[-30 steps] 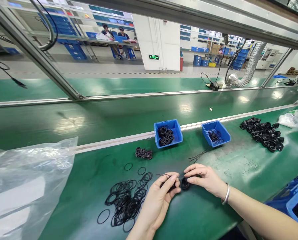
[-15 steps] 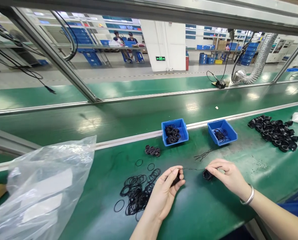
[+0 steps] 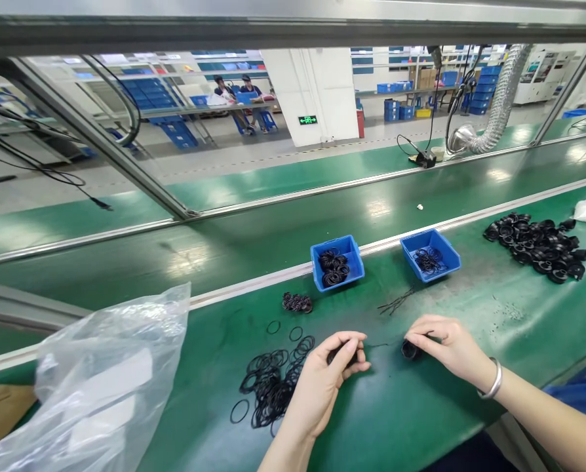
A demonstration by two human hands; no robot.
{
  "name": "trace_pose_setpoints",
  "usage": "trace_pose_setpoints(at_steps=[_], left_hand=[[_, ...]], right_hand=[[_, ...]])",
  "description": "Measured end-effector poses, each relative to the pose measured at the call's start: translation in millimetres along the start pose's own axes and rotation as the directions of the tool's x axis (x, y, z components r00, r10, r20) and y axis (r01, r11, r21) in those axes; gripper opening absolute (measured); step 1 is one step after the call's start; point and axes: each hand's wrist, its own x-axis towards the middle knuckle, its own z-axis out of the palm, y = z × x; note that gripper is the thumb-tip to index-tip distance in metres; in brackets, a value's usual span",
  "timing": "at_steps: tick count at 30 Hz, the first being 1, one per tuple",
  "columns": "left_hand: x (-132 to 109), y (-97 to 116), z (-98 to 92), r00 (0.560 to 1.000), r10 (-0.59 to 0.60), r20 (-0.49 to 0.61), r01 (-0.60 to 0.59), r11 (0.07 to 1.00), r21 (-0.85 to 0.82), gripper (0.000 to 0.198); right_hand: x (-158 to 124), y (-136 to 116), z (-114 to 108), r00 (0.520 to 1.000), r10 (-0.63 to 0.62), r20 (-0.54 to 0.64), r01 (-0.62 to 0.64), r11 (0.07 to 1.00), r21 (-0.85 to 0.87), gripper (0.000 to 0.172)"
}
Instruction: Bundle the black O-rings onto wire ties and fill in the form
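Note:
My left hand [image 3: 328, 377] is pinched closed on a small black part near the green bench's front edge. A thin dark strand runs from it toward my right hand [image 3: 443, 345], whose fingers are curled round a small black round part [image 3: 410, 350]. A loose heap of black rubber rings [image 3: 272, 383] lies just left of my left hand. A few thin dark strands [image 3: 395, 303] lie on the mat behind my hands.
Two blue bins [image 3: 335, 263] [image 3: 429, 255] with black rings stand at the bench's far edge. A small cluster of black parts [image 3: 297, 302] sits nearby, a big pile of black parts [image 3: 536, 246] at right, a clear plastic bag [image 3: 96, 387] at left. People sit far behind.
My hands were together a second ago, then moved apart with a thin strand stretched between them. They now sit slightly lower toward the front edge. The view shifted a little.

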Motion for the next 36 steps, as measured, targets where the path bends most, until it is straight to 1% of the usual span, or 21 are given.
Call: trace_pose_setpoints(at_steps=[3, 6, 8, 11, 14, 17, 19, 21, 23, 26, 28, 30, 34, 36], left_hand=[[-2, 4, 4.5, 0.999, -0.009, 0.054, 0.000, 0.988, 0.155, 0.029], [-1, 7, 10.1, 0.995, -0.026, 0.100, -0.004, 0.957, 0.289, 0.028], [0, 10, 14.0, 0.993, -0.038, 0.116, -0.003, 0.944, 0.330, 0.027], [1, 15, 18.1, 0.994, -0.036, 0.103, -0.001, 0.939, 0.344, 0.025], [0, 22, 19.6, 0.994, -0.060, 0.088, 0.034, 0.961, 0.276, 0.029], [-2, 27, 20.3, 0.991, -0.106, 0.082, 0.100, 0.993, 0.070, 0.039], [-2, 27, 21.0, 0.993, -0.104, 0.054, 0.109, 0.990, -0.088, 0.042], [-1, 24, 22.0, 0.996, -0.083, 0.015, 0.084, 0.968, -0.238, 0.040], [0, 20, 23.6, 0.999, -0.048, -0.014, 0.039, 0.928, -0.370, 0.035], [2, 11, 27.9, 0.998, 0.022, -0.051, -0.044, 0.873, -0.486, 0.029], [2, 5, 31.9, 0.996, 0.049, -0.072, -0.078, 0.866, -0.495, 0.028], [0, -1, 35.9, 0.994, 0.071, -0.078, -0.099, 0.882, -0.461, 0.031], [-3, -11, 41.3, 0.992, 0.116, -0.044, -0.124, 0.945, -0.304, 0.044], [-6, -14, 41.7, 0.993, 0.118, 0.015, -0.112, 0.972, -0.207, 0.049]], right_hand=[[0, 0, 4, 0.999, -0.025, 0.022, 0.025, 1.000, -0.004, 0.026], [2, -1, 9, 0.999, -0.022, 0.040, 0.022, 1.000, 0.020, 0.026], [3, -3, 13, 0.999, -0.006, 0.049, 0.003, 0.998, 0.058, 0.028], [4, -4, 20, 0.997, 0.049, 0.059, -0.058, 0.987, 0.150, 0.030], [2, -2, 28, 0.984, 0.160, 0.077, -0.176, 0.939, 0.295, 0.031], [-1, 0, 35, 0.954, 0.286, 0.094, -0.297, 0.841, 0.452, 0.033], [-3, -1, 40, 0.929, 0.357, 0.103, -0.352, 0.759, 0.547, 0.034], [-3, -4, 43, 0.907, 0.405, 0.116, -0.384, 0.682, 0.623, 0.035], [-3, -6, 46, 0.895, 0.429, 0.124, -0.392, 0.621, 0.678, 0.036], [-2, -7, 50, 0.889, 0.438, 0.131, -0.385, 0.564, 0.731, 0.036], [-2, -7, 52, 0.885, 0.444, 0.141, -0.388, 0.534, 0.751, 0.036], [-2, -7, 54, 0.876, 0.457, 0.153, -0.395, 0.500, 0.770, 0.037], [-2, -9, 57, 0.863, 0.473, 0.176, -0.403, 0.437, 0.804, 0.037], [-2, -10, 57, 0.873, 0.457, 0.171, -0.388, 0.438, 0.811, 0.036]])
